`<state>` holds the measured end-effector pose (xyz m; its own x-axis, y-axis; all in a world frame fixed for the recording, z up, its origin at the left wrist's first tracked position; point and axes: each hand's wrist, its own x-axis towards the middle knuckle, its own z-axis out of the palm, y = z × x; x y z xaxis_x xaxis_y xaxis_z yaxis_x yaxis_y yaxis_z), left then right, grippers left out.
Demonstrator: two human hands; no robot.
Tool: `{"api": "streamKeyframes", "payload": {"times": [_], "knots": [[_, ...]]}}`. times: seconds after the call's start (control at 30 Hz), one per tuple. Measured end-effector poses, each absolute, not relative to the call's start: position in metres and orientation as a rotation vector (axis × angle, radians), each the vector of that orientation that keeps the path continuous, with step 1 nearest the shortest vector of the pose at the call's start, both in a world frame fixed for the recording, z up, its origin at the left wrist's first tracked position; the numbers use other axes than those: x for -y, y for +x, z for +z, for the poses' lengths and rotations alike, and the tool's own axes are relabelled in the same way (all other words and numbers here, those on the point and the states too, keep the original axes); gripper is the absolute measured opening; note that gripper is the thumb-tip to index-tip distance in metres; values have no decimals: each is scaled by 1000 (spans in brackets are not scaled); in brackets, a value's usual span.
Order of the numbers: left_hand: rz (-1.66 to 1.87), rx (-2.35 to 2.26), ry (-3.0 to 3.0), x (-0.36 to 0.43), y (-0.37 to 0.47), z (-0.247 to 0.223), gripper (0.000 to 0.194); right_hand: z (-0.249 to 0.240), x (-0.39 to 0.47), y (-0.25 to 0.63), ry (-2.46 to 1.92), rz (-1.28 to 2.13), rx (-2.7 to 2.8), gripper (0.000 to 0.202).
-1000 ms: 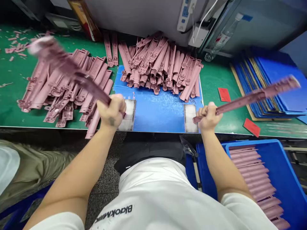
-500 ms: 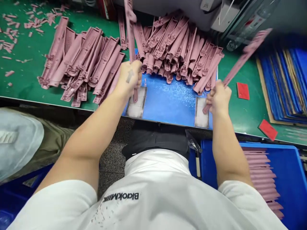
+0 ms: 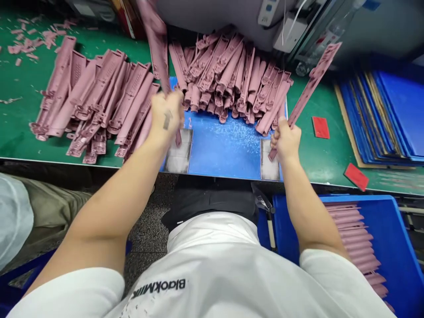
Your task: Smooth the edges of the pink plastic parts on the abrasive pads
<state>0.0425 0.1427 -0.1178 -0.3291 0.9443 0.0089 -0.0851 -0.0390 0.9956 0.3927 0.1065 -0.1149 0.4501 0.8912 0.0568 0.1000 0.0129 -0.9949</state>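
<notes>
My left hand is closed round a long pink plastic strip, which stands up and is smeared by motion at its top. My right hand grips another long pink plastic strip, tilted up to the right. The lower ends of both strips poke out beneath my fists, above grey pads on a blue board. Behind the board lies a heap of pink plastic parts. A second pile of pink plastic parts lies left of my left hand.
Blue boards are stacked at the right, with two red pads nearby. A blue bin below holds rows of pink parts. Pink scraps litter the far left of the green table. A person's leg shows at left.
The view has shifted to the right and slightly up. Both hands still hold their strips; the left strip's top leans further left, and the right strip stands a little steeper.
</notes>
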Motion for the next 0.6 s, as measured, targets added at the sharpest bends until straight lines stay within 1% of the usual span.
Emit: {"api": "streamKeyframes", "payload": {"times": [0.07,0.13,0.2,0.3,0.33,0.37,0.43,0.53,0.6], "knots": [[1503,-1343,1054,-135,47,-117,53,-112,-104,389,-1364,757,1018,81],[1617,-1307,1146,-116,50,-114,57,-107,-92,386,-1260,654,1034,86],[1737,-1224,1262,-81,49,-111,64,-103,-62,383,-1176,605,1059,90],[1714,-1064,1290,-21,42,-106,70,-101,-2,382,-1131,631,1127,86],[1646,-1038,1252,-10,41,-105,69,-102,11,382,-1141,687,1129,84],[1595,-1037,1211,-7,41,-104,69,-104,15,383,-1167,746,1117,83],[1521,-1108,1154,-25,44,-103,66,-109,-3,384,-1241,819,1069,85],[1613,-1213,1141,-65,51,-104,64,-113,-53,384,-1267,645,1096,87],[1705,-1198,1178,-64,49,-107,68,-113,-58,385,-1229,518,1177,88]]}}
